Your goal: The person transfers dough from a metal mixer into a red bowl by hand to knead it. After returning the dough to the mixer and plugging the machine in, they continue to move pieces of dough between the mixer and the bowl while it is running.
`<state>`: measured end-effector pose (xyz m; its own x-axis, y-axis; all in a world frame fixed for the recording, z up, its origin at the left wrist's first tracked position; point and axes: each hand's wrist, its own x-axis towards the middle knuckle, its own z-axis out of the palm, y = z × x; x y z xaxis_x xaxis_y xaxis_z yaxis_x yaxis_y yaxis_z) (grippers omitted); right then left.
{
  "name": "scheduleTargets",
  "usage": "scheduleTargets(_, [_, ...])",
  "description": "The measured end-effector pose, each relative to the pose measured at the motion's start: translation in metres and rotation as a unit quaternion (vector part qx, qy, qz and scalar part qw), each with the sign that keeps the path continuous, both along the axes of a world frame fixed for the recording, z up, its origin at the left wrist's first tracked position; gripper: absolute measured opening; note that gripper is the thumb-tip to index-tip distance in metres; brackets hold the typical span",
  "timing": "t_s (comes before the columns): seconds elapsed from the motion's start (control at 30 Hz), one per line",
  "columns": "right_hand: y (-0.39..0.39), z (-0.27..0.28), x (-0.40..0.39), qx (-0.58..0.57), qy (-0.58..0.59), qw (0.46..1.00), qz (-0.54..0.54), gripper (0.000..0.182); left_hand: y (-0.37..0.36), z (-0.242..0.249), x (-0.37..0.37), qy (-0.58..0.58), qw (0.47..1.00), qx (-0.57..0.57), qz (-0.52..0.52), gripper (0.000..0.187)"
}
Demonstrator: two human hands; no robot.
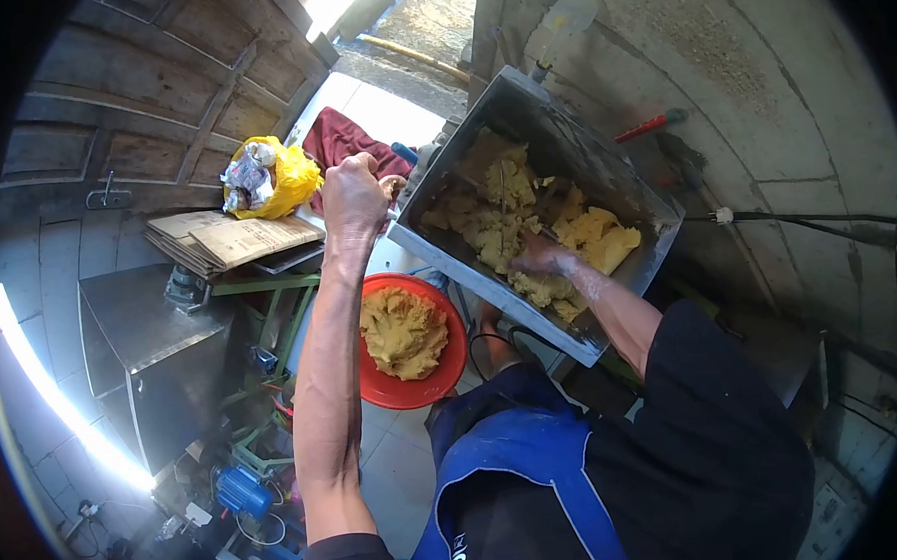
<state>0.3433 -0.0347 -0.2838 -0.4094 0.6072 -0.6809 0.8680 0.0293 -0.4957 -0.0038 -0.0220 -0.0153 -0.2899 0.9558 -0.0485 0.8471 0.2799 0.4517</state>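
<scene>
The person's left hand (356, 201) is a closed fist near the metal bin (489, 286); I can't tell whether it grips anything. The right hand (545, 256) touches yellow dough (604, 243) inside the bin, too hidden to tell open or closed.

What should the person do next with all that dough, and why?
Probably gather a handful with the right hand and lift it toward the red basin. That hand is already in the dough inside the metal bin, plenty remains there, and the basin already holds a similar mound.
</scene>
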Motion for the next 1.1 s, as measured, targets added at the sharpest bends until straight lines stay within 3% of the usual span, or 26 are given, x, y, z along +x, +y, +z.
scheduleTargets(0.07, [0.01, 0.026, -0.013, -0.054, 0.047, 0.996, -0.057, 0.108, 0.002, 0.008, 0.003, -0.002, 1.0, -0.013, 0.005, 0.044])
scheduleTargets(0.13, [0.016, 0.04, -0.028, -0.078, -0.061, 0.995, 0.009, 0.098, 0.001, 0.011, 0.004, -0.004, 1.0, -0.028, 0.01, 0.045])
scheduleTargets(0.17, [0.019, 0.04, -0.034, -0.076, -0.061, 0.995, 0.01, 0.098, 0.002, 0.01, 0.004, -0.002, 1.0, -0.014, 0.012, 0.045])
scheduleTargets(0.23, [0.011, 0.037, -0.039, -0.076, 0.093, 0.992, -0.029, 0.085, -0.001, 0.005, 0.005, 0.0, 1.0, -0.009, 0.01, 0.045])
scheduleTargets(0.37, [0.008, -0.01, -0.034, -0.06, 0.081, 0.994, -0.034, 0.076, 0.0, -0.001, 0.003, -0.004, 0.999, 0.021, 0.024, 0.044])
scheduleTargets(0.47, [0.013, -0.012, -0.023, -0.113, 0.013, 0.994, 0.002, 0.073, 0.002, -0.003, 0.002, 0.008, 0.999, 0.017, 0.041, 0.043])
scheduleTargets(0.57, [0.02, 0.019, -0.01, -0.172, 0.05, 0.982, 0.064, 0.071, 0.0, -0.003, 0.001, 0.009, 0.999, 0.031, 0.032, 0.041])
scheduleTargets(0.63, [0.025, 0.038, 0.0, -0.148, -0.077, 0.969, 0.18, 0.08, -0.003, -0.005, 0.003, -0.003, 0.999, 0.038, 0.034, 0.038])
scheduleTargets(0.7, [0.047, 0.098, 0.003, -0.2, -0.045, 0.957, 0.206, 0.084, 0.001, -0.006, -0.001, 0.0, 0.999, 0.03, 0.027, 0.036])
scheduleTargets(0.77, [0.047, 0.112, 0.004, -0.263, -0.012, 0.938, 0.227, 0.088, -0.002, -0.003, 0.001, -0.004, 0.999, 0.023, 0.033, 0.036])
scheduleTargets(0.83, [0.05, 0.099, 0.003, -0.362, -0.02, 0.93, -0.053, 0.093, -0.001, -0.002, 0.002, -0.01, 0.999, 0.025, 0.037, 0.036])
scheduleTargets(0.9, [0.048, 0.087, 0.004, -0.304, -0.023, 0.947, -0.098, 0.101, -0.001, -0.003, 0.001, 0.001, 0.999, 0.034, 0.035, 0.037])
scheduleTargets(0.97, [0.044, 0.051, 0.007, -0.217, -0.093, 0.972, 0.021, 0.103, -0.001, -0.004, 0.0, 0.003, 0.999, 0.033, 0.034, 0.038])
scheduleTargets(1.1, [0.022, 0.015, -0.006, -0.128, -0.164, 0.966, 0.151, 0.094, -0.001, -0.004, 0.0, 0.01, 0.999, 0.021, 0.037, 0.04])
